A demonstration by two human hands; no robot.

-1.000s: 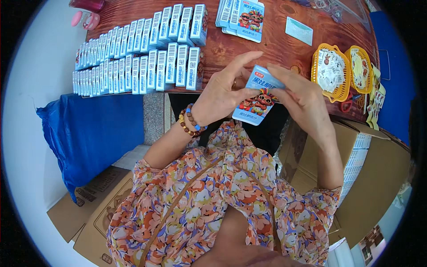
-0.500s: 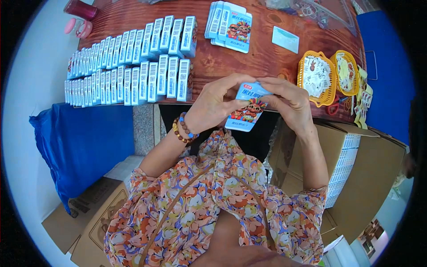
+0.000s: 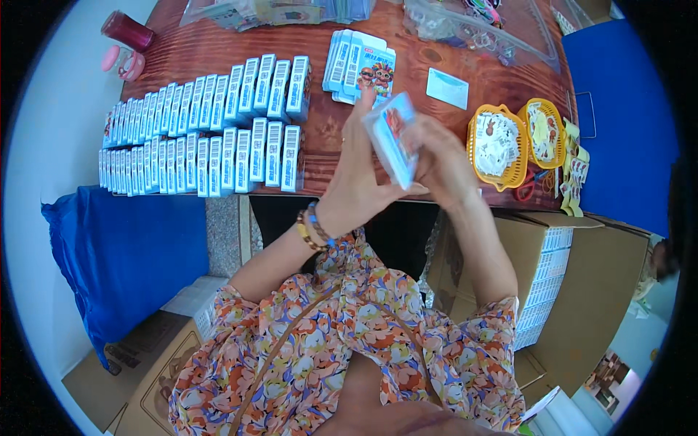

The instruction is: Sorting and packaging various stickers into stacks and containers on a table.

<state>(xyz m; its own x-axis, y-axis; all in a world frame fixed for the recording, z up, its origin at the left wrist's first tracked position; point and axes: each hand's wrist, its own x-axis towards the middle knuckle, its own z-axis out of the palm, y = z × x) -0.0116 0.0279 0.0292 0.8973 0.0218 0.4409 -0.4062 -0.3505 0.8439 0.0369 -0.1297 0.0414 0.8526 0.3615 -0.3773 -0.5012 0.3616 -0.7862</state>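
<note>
My right hand (image 3: 442, 163) is closed on a small light-blue carton (image 3: 393, 138) with a colourful cartoon print, blurred by motion and tilted over the table's front edge. Beside the carton's left side is my left hand (image 3: 354, 178), its fingers stretched out and its thumb apart below the carton's lower end. Whether the left hand touches the carton I cannot tell. Beyond the left fingertips lies a pile of similar flat blue cartons (image 3: 374, 59). Two long rows of upright blue cartons (image 3: 211, 163) stand on the table to the left.
Two yellow baskets (image 3: 476, 174) of small pieces sit at the right, near red-handled scissors (image 3: 525, 190). A pale blue card (image 3: 447, 89) lies on the wooden table (image 3: 407, 33). Clear plastic bags (image 3: 451, 33) are at the back. An open cardboard box (image 3: 596, 291) stands lower right.
The carton has turned from face-up to a tilt, edge toward me. My left hand has let go and spread its fingers. The view has shifted, showing more of the table's back.
</note>
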